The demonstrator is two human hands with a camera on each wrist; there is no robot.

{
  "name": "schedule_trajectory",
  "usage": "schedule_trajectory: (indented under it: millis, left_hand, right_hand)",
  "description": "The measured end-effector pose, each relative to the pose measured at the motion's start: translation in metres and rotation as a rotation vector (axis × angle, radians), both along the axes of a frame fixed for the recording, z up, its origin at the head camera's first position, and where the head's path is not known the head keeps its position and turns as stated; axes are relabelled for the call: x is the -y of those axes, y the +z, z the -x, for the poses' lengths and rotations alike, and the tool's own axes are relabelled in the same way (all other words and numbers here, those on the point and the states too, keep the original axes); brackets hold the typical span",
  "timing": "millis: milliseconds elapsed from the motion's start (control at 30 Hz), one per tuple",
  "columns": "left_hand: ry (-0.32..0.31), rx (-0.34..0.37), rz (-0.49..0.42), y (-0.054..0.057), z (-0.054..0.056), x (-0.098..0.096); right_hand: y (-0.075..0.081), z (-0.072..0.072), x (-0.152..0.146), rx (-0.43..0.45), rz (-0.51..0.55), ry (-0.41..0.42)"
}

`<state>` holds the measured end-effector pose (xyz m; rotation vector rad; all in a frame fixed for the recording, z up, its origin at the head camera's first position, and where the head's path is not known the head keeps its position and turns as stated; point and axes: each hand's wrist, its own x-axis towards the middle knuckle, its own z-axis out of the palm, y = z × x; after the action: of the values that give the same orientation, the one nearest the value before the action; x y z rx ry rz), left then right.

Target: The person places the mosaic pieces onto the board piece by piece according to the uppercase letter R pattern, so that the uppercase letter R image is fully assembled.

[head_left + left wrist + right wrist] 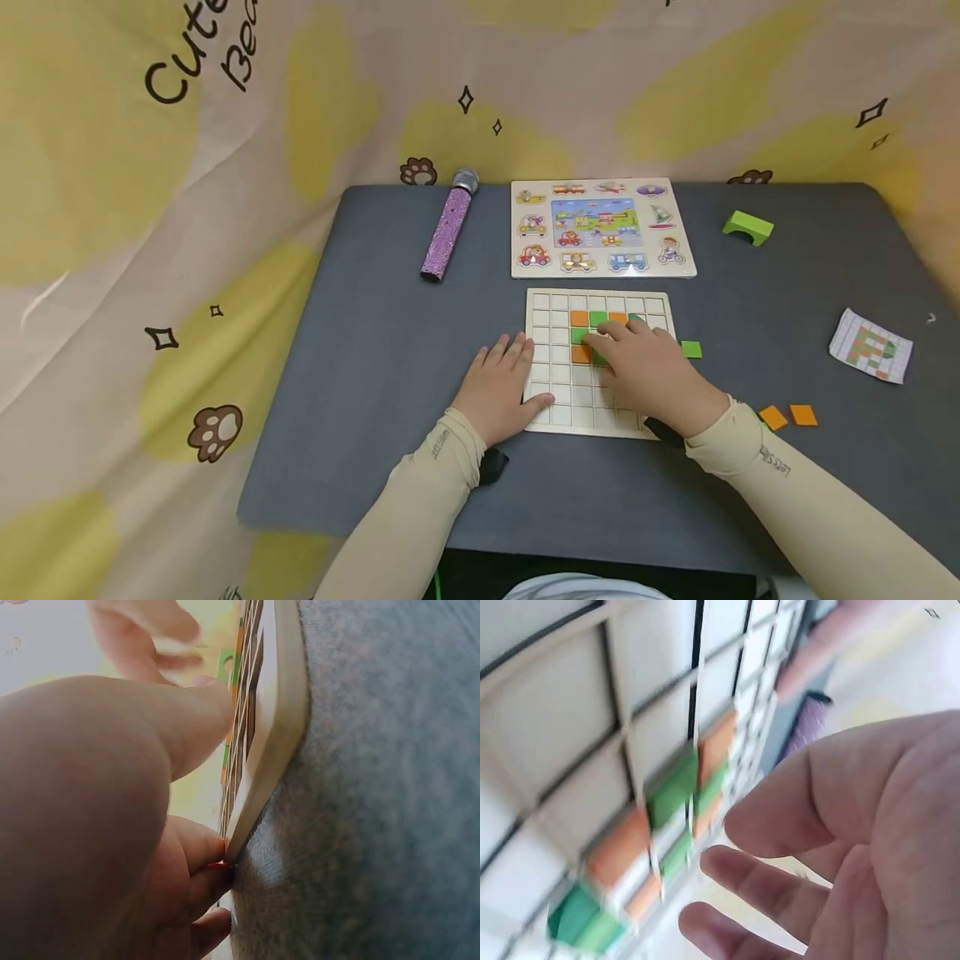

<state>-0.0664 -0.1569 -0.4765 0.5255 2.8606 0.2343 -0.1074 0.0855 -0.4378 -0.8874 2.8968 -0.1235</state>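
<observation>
My two hands are apart, one at each side of the white gridded board (pixel 583 417), which lies on the grey table (pixel 360 417) in front of me. My left hand (pixel 495 392) rests at the board's left edge, palm down, its fingers fairly straight and pointing away from me. The fingertips sit along the edge, while the thumb spreads out sideways over the near left part of the grid. My left forearm slopes up and inward from below.

My right hand (pixel 660 375) is over the right half of the board, its forearm coming in slantwise from the lower right. The wrist is turned so the fingers point left, bent loosely above the coloured squares. From the right wrist, thumb and fingers show a gap between them and grip nothing; I can't tell whether a fingertip touches a tile.

Beneath and beside those fingers, an orange tile (pixel 579 318) and a green tile (pixel 597 318) sit side by side in the grid, with others around them, some partly hidden by my hand. A loose green square (pixel 691 349) lies just beside the board's right edge, and two orange squares (pixel 802 414) lie near my right sleeve (pixel 738 446).
</observation>
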Motion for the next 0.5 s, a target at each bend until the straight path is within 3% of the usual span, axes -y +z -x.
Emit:
schedule_trajectory:
  millis: [167,300,500]
  left_hand:
    - [0.007,0.010,-0.028,-0.003,-0.006,0.002]
    - [-0.005,-0.007,-0.041,-0.002,-0.005,0.003]
    - [-0.025,-0.015,-0.061,0.000,-0.001,0.001]
  right_hand:
    - [0.009,-0.028,-0.038,0.051,0.052,-0.114]
    - [0.007,-0.050,-0.069,0.104,0.096,-0.245]
    - [-0.005,-0.075,-0.110,0.054,0.101,-0.405]
